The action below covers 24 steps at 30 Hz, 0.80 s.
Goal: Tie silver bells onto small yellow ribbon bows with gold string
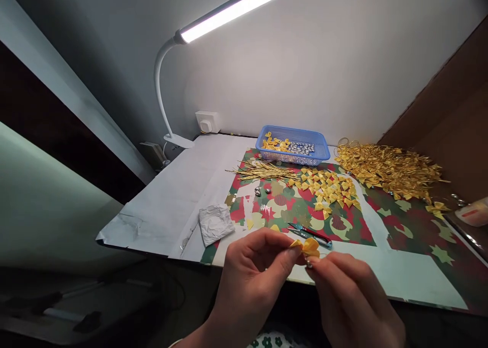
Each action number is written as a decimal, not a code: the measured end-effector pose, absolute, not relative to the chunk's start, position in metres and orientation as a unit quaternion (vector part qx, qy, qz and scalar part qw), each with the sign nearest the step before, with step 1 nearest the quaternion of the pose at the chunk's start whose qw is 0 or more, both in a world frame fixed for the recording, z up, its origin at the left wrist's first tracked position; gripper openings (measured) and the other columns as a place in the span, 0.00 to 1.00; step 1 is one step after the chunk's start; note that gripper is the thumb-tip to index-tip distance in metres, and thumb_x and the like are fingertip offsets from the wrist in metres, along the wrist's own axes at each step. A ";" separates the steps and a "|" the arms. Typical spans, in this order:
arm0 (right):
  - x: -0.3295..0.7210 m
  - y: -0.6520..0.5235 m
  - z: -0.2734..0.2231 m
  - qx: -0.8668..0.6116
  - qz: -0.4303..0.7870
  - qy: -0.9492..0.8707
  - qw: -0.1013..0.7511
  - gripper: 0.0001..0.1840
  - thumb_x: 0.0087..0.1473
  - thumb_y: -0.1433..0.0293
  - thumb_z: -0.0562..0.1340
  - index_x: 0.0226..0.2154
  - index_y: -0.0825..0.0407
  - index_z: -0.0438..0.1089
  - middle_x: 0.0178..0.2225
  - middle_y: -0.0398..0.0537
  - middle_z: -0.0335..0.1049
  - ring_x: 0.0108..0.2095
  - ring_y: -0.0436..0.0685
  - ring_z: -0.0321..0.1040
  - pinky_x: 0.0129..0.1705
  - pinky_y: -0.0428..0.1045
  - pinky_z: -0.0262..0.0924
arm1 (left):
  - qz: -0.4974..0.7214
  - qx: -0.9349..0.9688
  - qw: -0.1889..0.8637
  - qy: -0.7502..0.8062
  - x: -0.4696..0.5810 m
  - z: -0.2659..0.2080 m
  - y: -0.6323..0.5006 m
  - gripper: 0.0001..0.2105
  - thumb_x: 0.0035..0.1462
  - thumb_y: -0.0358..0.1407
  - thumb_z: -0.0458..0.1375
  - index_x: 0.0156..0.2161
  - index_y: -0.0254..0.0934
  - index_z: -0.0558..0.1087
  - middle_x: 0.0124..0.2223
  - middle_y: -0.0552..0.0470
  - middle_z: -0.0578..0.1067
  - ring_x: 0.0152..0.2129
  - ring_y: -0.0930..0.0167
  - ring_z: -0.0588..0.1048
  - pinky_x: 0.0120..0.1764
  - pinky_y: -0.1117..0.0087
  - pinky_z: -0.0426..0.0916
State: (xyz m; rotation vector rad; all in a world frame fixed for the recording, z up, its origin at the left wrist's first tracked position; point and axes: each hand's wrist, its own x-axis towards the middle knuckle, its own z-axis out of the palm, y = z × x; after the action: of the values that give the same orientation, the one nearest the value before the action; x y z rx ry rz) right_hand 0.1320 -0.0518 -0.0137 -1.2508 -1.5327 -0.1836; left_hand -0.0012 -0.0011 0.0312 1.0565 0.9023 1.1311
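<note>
Between thumb and forefinger, my left hand (259,272) pinches a yellow ribbon bow (310,247) just above the table's front edge. My right hand (354,292) is closed at the bow's lower right, its fingertips on a small silver bell (309,263) beneath the bow. A thin strand sticks out by the right fingertips; its far end is hidden. Behind the hands, thread snips (310,234) with a red and dark handle lie on the camouflage-patterned sheet (280,221).
A blue basket (324,147) holds yellow bows and silver bells. Gold twist ties (263,171), loose bows (330,185) and a large heap of gold bows (389,170) lie in front and right. Crumpled white paper (216,224) lies left; a lamp (163,94) arches over the table.
</note>
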 end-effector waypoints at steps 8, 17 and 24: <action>0.135 -0.057 -0.016 -0.577 -0.013 -0.609 0.545 0.04 0.59 0.65 0.65 0.38 0.46 0.72 0.36 0.45 0.70 0.26 0.49 0.71 0.25 0.45 0.65 | 0.517 0.439 0.636 0.368 0.002 0.028 -0.002 0.03 0.52 0.26 0.67 0.30 0.35 0.79 0.29 0.54 0.84 0.27 0.74 0.81 0.34 0.80 0.77; 0.130 -0.047 -0.020 -0.567 -0.107 -0.645 0.501 0.08 0.62 0.75 0.61 0.42 0.46 0.70 0.35 0.46 0.72 0.32 0.52 0.74 0.32 0.45 0.68 | 0.520 0.445 0.625 0.376 0.002 0.026 0.000 0.04 0.51 0.25 0.67 0.29 0.35 0.79 0.29 0.55 0.83 0.27 0.74 0.81 0.34 0.81 0.76; 0.133 -0.036 -0.024 -0.533 -0.128 -0.663 0.511 0.05 0.63 0.69 0.62 0.42 0.52 0.70 0.36 0.47 0.70 0.30 0.49 0.73 0.32 0.43 0.69 | 0.516 0.422 0.637 0.387 0.006 0.022 0.000 0.04 0.51 0.27 0.67 0.29 0.36 0.78 0.29 0.54 0.83 0.28 0.72 0.81 0.34 0.79 0.76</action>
State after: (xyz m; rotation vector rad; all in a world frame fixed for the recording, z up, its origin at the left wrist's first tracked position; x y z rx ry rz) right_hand 0.1334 -0.0360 -0.0237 -1.2822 -1.5954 -0.3074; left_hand 0.0056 0.0000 0.0218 0.9626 0.8838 1.1779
